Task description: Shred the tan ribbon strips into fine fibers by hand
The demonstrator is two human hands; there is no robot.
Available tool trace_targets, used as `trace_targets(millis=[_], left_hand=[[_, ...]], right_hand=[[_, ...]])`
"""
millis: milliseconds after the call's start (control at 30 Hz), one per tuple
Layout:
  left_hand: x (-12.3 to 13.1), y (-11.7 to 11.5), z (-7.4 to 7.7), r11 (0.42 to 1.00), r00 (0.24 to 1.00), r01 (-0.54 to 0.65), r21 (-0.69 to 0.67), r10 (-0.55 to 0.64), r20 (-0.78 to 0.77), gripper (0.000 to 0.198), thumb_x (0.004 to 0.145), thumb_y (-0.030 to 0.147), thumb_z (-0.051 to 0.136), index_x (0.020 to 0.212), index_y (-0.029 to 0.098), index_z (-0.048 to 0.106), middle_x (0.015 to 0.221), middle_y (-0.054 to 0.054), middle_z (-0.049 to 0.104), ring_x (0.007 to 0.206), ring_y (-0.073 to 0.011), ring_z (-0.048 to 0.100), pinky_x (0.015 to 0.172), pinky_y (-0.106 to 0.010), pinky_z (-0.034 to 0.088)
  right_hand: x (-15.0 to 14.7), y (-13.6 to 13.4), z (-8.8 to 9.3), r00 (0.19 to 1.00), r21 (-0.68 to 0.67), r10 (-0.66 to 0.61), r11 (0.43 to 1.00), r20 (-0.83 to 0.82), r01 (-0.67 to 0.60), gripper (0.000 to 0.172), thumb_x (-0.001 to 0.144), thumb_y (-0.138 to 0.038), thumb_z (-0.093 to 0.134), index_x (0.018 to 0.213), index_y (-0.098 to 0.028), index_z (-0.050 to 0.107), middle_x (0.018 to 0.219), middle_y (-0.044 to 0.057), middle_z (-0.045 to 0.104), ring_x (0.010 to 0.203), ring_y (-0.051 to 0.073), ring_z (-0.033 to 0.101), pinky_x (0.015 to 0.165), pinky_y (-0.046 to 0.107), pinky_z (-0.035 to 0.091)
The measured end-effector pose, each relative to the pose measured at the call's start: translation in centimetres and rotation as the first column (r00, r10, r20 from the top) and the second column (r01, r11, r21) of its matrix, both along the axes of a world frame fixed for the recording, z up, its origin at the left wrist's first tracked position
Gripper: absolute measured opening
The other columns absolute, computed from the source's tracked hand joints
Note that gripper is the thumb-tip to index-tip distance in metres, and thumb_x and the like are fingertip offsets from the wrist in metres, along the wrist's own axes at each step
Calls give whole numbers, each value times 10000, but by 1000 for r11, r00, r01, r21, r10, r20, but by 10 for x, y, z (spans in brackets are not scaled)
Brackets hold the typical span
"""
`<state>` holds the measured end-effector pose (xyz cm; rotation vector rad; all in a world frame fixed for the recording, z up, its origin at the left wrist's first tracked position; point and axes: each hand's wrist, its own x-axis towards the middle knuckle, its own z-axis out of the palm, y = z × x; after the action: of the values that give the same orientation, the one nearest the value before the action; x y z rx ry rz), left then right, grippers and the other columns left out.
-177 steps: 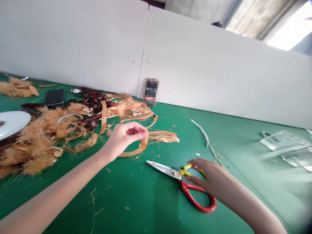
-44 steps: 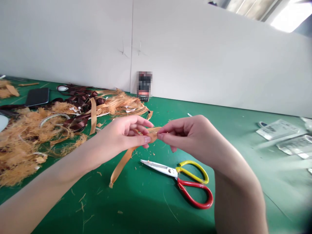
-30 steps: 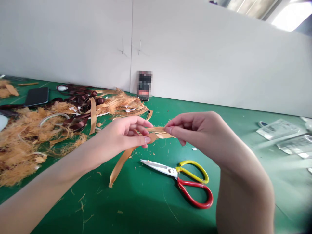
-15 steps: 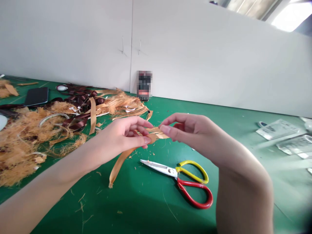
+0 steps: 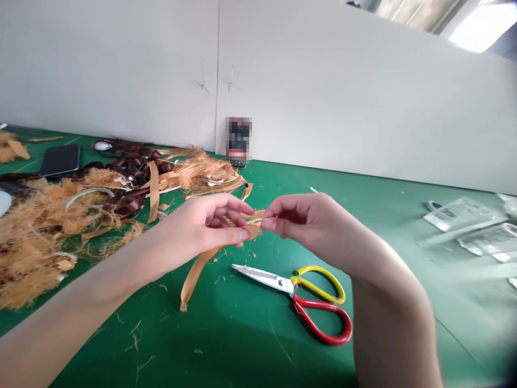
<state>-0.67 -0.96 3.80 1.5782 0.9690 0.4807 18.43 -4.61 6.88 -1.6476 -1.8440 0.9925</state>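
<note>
My left hand (image 5: 216,220) is closed on a tan ribbon (image 5: 197,275), whose long tail hangs down toward the green table on the left. Between my two hands the ribbon's other end is frayed into loose threads. My right hand (image 5: 294,215) pinches at this frayed end, thumb and forefinger pressed together. Below the hands lie scissors (image 5: 283,283) with one yellow and one red handle, blades pointing left and nearly together.
At left are heaps of tan fibres (image 5: 36,237), dark brown ribbon (image 5: 127,202) and a dark phone (image 5: 60,160). Another phone (image 5: 238,141) leans on the white wall panel (image 5: 343,97). Clear plastic packets (image 5: 460,213) lie at right on the green table (image 5: 210,350).
My right hand has shifted slightly left, and its fingers have closed in on the frayed ribbon end. The left hand has stayed almost still.
</note>
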Motion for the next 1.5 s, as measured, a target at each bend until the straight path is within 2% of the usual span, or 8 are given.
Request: trace_targets(millis=[100,200,367,567,933,1100,1300,1500], left_hand=[[1,-1,0,1000,1000,-2,1,2,13,286,790,341,675,1048,229,617,921,-10,723,893,-187,684,750,-264,543],[1,-1,0,1000,1000,2,-6,-2,27,266,800,322,666,1048,239,617,928,-4,720,881,-177,681,744,-256,542],[-1,-2,-3,999,999,20,-28,-19,39,255,810,320,667,1050,253,613,939,12,714,885,-152,674,745,-225,538],[0,0,-4,999,998,26,-29,-24,57,306,787,375,693,1050,237,619,955,-9,717,927,-180,676,767,-250,542],[-1,-1,-3,1000,1000,-6,-12,6,20,283,783,327,702,1041,237,627,910,8,707,841,-139,670,710,-206,541],[0,1,-4,1000,1000,-17,-12,17,16,308,762,362,720,1034,244,635,893,17,702,850,-138,666,713,-200,535],[1,1,-5,999,999,-30,-16,30,28,294,759,329,723,1021,228,638,885,14,693,829,-128,668,697,-184,527],[1,0,-5,999,998,-40,-2,40,38,251,770,299,714,1002,229,647,857,20,690,810,-118,667,678,-167,525]], right_hand=[[0,-1,-1,999,10,-34,999,-14,34,202,802,-335,619,690,-173,660,558,-50,470,509,74,349,477,230,295],[0,-2,-2,998,-50,-4,999,-62,1,229,762,-414,664,789,-194,722,613,-20,572,554,97,449,498,237,344],[-1,-2,-1,999,-60,24,998,-41,-27,170,777,-336,648,770,-200,749,726,20,677,667,138,559,576,263,413],[-1,0,-3,997,-22,-13,1000,80,15,209,793,-350,617,733,-180,722,652,3,619,586,114,474,519,261,350],[1,3,-3,989,29,-105,994,100,103,168,772,-282,635,645,-179,674,560,-36,514,541,88,356,500,236,307],[3,3,-3,991,78,-100,993,93,93,163,805,-205,599,647,-176,627,572,-43,511,544,81,374,506,228,310],[3,3,-4,996,77,-38,996,-87,44,214,894,-201,506,684,-173,532,632,-26,544,614,87,484,591,226,394],[8,2,-4,946,73,28,997,-323,-5,239,904,-357,532,776,-165,591,714,2,594,717,105,566,682,240,439]])
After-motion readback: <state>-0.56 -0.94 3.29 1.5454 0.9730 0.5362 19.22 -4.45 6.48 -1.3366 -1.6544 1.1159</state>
